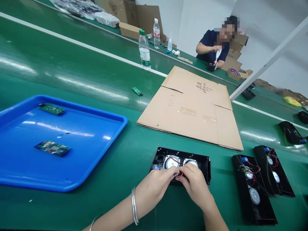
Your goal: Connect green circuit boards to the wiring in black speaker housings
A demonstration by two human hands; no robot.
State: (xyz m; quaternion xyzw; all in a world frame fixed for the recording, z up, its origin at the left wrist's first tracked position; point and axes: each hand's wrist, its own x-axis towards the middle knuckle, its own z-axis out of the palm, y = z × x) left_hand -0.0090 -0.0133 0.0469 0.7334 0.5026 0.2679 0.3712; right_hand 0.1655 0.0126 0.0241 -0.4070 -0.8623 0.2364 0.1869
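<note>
A black speaker housing (204,162) with two round silver speakers (172,161) lies on the green table in front of me. My left hand (157,184), with bangles at the wrist, pinches red wires (180,174) over the housing's near edge. Close against it, my right hand (194,183) is also closed at the same wires, its fingertips almost touching the left ones. The wire ends between the fingertips are too small to make out. A blue part (156,168) shows inside the housing beside my left hand.
At the left is a blue tray (101,160) with two circuit boards (53,148). A flat cardboard sheet (192,106) lies ahead, with a small board (137,91) and a bottle (144,53) near it. Two more housings (255,189) stand right. A person (213,45) works across the table.
</note>
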